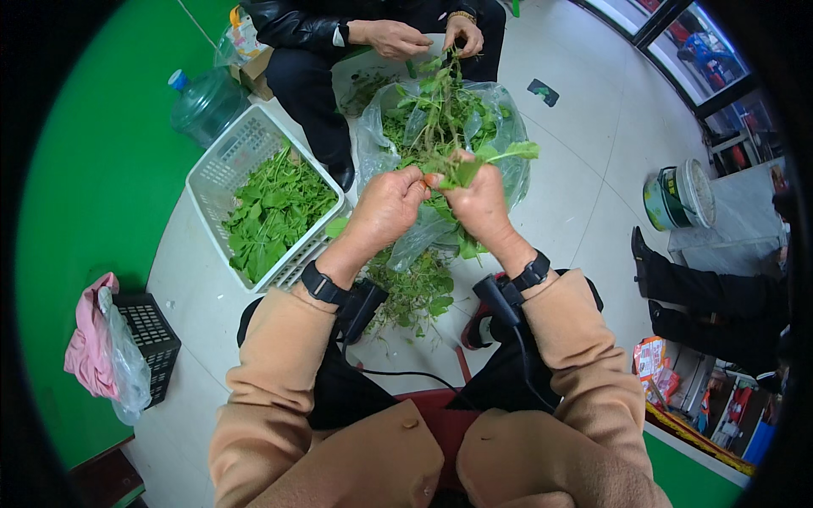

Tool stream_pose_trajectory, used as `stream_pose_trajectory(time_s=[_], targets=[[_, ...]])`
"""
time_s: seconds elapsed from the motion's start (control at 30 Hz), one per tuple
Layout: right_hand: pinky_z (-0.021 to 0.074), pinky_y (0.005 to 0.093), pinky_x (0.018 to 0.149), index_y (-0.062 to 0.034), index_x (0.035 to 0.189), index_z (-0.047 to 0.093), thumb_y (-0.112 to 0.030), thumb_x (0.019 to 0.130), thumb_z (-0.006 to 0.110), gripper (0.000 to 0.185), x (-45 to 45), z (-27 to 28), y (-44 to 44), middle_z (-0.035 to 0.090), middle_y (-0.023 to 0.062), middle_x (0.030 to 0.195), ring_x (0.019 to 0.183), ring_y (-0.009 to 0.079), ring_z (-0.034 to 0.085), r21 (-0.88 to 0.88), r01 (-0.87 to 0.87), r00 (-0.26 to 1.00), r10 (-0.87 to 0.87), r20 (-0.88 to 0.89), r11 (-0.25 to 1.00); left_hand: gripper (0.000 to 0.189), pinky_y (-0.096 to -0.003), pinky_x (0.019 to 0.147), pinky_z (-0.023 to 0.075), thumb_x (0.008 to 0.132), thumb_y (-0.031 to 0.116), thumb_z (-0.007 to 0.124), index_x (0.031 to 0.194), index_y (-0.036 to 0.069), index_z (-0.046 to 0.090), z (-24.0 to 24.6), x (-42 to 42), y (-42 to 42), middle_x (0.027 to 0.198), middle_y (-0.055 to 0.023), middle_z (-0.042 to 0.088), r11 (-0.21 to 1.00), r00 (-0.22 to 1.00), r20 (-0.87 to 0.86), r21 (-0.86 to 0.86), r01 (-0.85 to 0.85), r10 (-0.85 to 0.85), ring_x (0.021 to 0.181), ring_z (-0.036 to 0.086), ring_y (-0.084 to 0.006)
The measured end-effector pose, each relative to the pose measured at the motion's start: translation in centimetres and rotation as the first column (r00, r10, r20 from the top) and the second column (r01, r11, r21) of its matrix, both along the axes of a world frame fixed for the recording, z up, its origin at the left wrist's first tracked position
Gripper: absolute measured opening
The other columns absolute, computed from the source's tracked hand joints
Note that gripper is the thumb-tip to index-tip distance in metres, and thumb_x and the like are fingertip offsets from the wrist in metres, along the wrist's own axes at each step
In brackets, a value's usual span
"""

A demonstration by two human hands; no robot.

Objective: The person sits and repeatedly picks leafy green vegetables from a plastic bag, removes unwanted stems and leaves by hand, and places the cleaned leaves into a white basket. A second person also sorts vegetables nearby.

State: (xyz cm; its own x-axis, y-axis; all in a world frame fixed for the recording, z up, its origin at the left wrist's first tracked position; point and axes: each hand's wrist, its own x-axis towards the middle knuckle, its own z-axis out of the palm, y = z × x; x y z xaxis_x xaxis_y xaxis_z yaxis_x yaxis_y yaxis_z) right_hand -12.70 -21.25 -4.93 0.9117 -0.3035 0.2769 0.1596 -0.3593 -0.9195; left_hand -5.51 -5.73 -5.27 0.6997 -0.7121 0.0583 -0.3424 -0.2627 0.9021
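My right hand [481,206] is closed around a leafy green plant [460,174] with roots and thin stems. The fingertips of my left hand [390,203] pinch at the same greens, right against my right thumb. A single leaf [336,227] shows beside my left wrist. Beneath both hands spreads a clear plastic bag [517,171] heaped with greens. Loose, stemmy greens [413,289] lie on the floor between my feet. To the left, a white plastic basket [209,190] holds picked green leaves [276,216].
Across from me, a seated person's hands [397,39] work over greens. A water jug [209,108] stands behind the basket. Left is a black crate [149,336] with pink cloth [92,336]. A bucket [679,195] and another person's legs [705,279] are at right. A dark flat object [544,93] lies on the tiles.
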Motion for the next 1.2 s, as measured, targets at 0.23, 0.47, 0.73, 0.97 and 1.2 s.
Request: stream_pose_trajectory(time_s=[0.23, 0.47, 0.73, 0.97, 1.2], targets=[[0.0458, 0.0343, 0.058, -0.0035, 0.085, 0.061, 0.004, 0.074, 0.067, 0.014, -0.9, 0.6, 1.3, 0.064, 0.0081, 0.074, 0.067, 0.0245, 0.060, -0.137, 0.040, 0.963, -0.002, 0.269, 0.990, 0.019, -0.0301, 0.071, 0.0475, 0.093, 0.010, 0.050, 0.099, -0.002, 0.065, 0.0, -0.7, -0.5, 0.079, -0.0121, 0.065, 0.993, 0.999, 0.026, -0.111, -0.028, 0.031, 0.073, 0.058, -0.0166], [0.0377, 0.0246, 0.048, -0.0008, 0.086, 0.060, -0.016, 0.090, 0.066, 0.017, -0.5, 2.2, 0.5, 0.057, 0.0027, 0.064, 0.050, 0.0090, 0.048, 0.418, 0.014, 0.992, 0.038, -0.117, 0.908, 0.019, -0.0242, 0.058, 0.0384, 0.095, 0.015, 0.053, 0.090, 0.001, 0.065, 0.4, 0.8, 0.7, 0.074, -0.0019, 0.061, 0.983, 0.963, -0.268, -0.177, -0.052, 0.003, 0.065, 0.050, -0.0065], [0.0411, 0.0264, 0.049, 0.0000, 0.076, 0.061, -0.017, 0.092, 0.064, 0.024, -0.1, 1.6, 0.2, 0.059, 0.0066, 0.061, 0.049, 0.0130, 0.052, 0.643, -0.205, 0.963, 0.269, -0.001, 0.738, 0.015, -0.0324, 0.060, 0.0447, 0.095, 0.014, 0.056, 0.092, 0.003, 0.064, 0.5, -0.7, 0.5, 0.074, -0.0036, 0.063, 0.963, 0.983, 0.018, -0.196, 0.184, -0.184, 0.067, 0.058, -0.0161], [0.0390, 0.0274, 0.041, -0.0024, 0.070, 0.056, -0.013, 0.090, 0.066, 0.025, -0.5, 0.2, 1.0, 0.051, 0.0024, 0.056, 0.042, 0.0116, 0.044, 0.601, -0.047, 0.929, 0.257, -0.267, 0.798, 0.013, -0.0423, 0.062, 0.0487, 0.090, 0.013, 0.055, 0.089, 0.003, 0.064, 2.2, 2.8, 2.5, 0.076, -0.0200, 0.063, 0.938, 0.891, 0.294, -0.084, -0.336, 0.346, 0.068, 0.063, -0.0373], [0.0479, 0.0290, 0.047, 0.0022, 0.088, 0.063, -0.003, 0.084, 0.068, 0.009, -1.1, -0.7, 1.4, 0.064, 0.0086, 0.075, 0.050, 0.0158, 0.062, 0.381, -0.404, 0.600, 0.555, -0.576, 0.832, 0.021, -0.0390, 0.075, 0.0507, 0.089, 0.011, 0.062, 0.108, 0.005, 0.067, 0.8, 10.2, 10.6, 0.099, -0.0150, 0.069, 0.805, 0.543, 0.748, 0.020, -0.593, 0.382, 0.091, 0.067, -0.0294]])
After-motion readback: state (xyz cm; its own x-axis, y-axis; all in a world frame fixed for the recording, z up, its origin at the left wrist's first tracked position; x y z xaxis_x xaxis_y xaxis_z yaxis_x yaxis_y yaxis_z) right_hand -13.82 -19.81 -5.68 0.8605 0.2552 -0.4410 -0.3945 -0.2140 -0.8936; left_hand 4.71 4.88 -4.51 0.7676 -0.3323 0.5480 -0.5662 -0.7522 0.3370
